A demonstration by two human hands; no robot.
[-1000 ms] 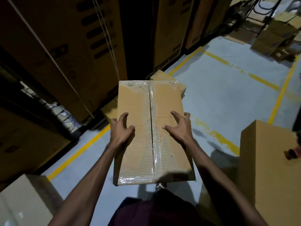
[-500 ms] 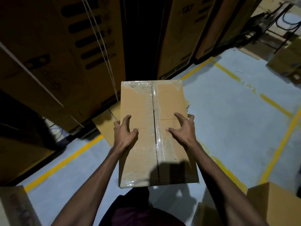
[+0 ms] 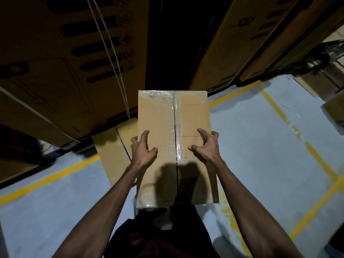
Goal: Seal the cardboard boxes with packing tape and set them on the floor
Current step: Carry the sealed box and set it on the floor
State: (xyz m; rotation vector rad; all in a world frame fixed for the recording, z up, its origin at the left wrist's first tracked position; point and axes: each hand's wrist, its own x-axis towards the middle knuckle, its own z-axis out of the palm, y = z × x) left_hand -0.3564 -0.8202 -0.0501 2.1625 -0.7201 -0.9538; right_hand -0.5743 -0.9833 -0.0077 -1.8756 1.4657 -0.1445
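A box is held up in front of the body, above the floor, clasped from both sides. The left hand is curled over the box's left edge, thumb and forefinger laid on the top face and the other fingers hidden down the side. The right hand is curled over the right edge in the same manner, thumb and forefinger spread on the top.

Between the two hands a strip of clear tape is seen along the centre seam of the closed flaps; more tape is laid across the far end of the top, beyond the fingertips. A shadow is cast over the near part of the top, behind the wrists.

Under the left hand and just beyond it, a second box is seen lying on the floor, partly covered by the held one. Yellow lines are painted on the grey floor to the right of the right hand and to the left of the left forearm.

Farther off, past the fingertips, large cartons are stacked, the left one bound with white straps. A dark gap is left between the stacks.
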